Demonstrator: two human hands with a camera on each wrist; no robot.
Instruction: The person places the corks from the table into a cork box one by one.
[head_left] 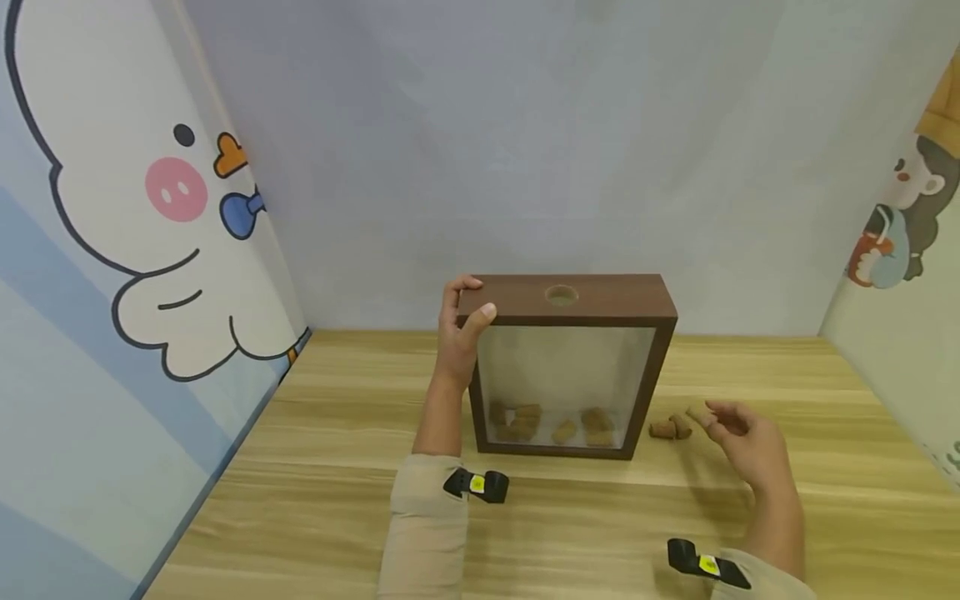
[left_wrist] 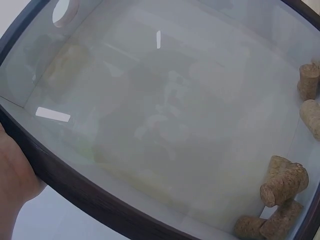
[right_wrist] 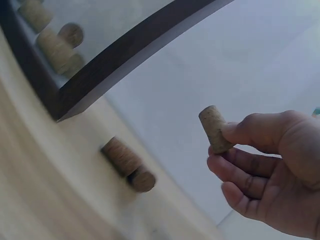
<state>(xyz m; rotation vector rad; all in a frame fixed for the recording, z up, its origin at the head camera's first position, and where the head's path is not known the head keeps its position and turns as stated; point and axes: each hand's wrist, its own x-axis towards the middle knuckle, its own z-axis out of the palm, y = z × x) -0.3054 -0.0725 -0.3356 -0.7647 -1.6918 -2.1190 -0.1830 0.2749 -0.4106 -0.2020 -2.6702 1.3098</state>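
A dark brown wooden frame box (head_left: 517, 298) with a clear front stands upright on the table, a round hole (head_left: 562, 296) in its top. My left hand (head_left: 459, 337) grips the box's upper left corner, thumb on the top's front edge. Inside, several wine corks (left_wrist: 285, 185) lie along the bottom in two groups with one between. Between thumb and fingers my right hand (head_left: 750, 446) pinches another cork (right_wrist: 215, 129), raised to the right of the box. Loose corks (right_wrist: 123, 157) lie on the table just beside the box's lower right corner.
The light wood-grain table (head_left: 337, 483) runs back to a plain grey-white wall (head_left: 555, 150). Cartoon-printed panels stand at both sides, with a white bird figure (head_left: 97, 167) on the left one.
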